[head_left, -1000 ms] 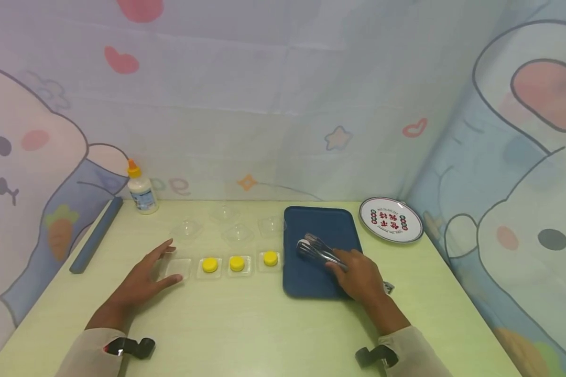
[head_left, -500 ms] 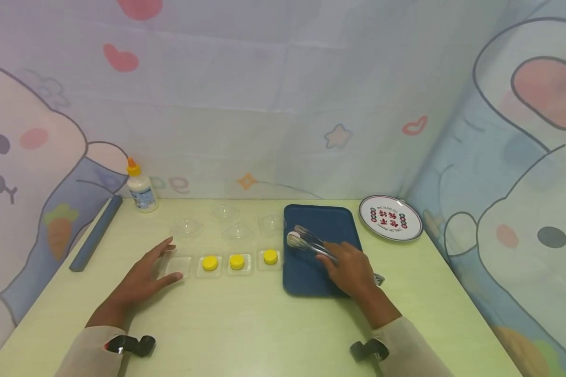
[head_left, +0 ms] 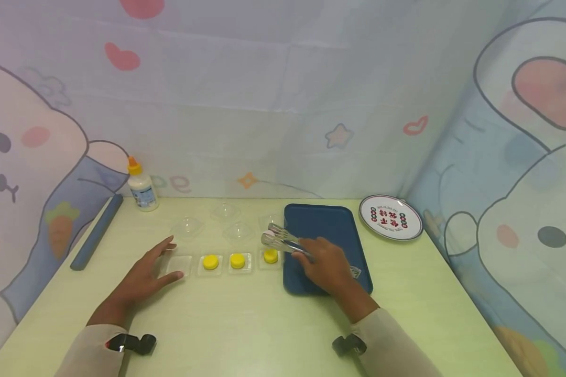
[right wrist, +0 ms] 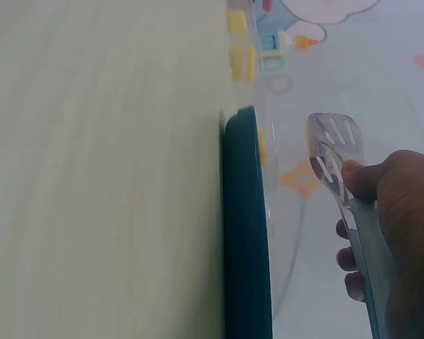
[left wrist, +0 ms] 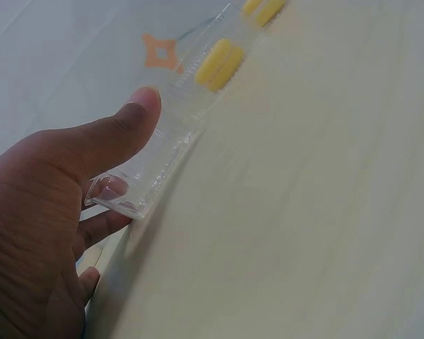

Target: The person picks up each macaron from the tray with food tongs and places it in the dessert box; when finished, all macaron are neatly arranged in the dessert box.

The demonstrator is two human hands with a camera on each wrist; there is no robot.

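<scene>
the right hand (head_left: 324,263) grips metal tongs (right wrist: 362,236) — their heads point to ten o'clock past the blue tray (head_left: 327,225), near the rightmost yellow disc (head_left: 271,257), something pale between them, too small to name. the left hand (head_left: 139,280) spreads thumb and fingers wide about a clear box (head_left: 179,266), at nine o'clock from that disc. a plate (head_left: 390,218) lies at the tray's two o'clock.

From my head, one camera looks forward and down across the counter (head_left: 245,324) to the backdrop (head_left: 245,94). My wrist cameras sit close and tilted sideways: one faces past my left hand (left wrist: 63,176), the other past my right hand (right wrist: 410,205). All three views share the yellow pieces (head_left: 237,261).
</scene>
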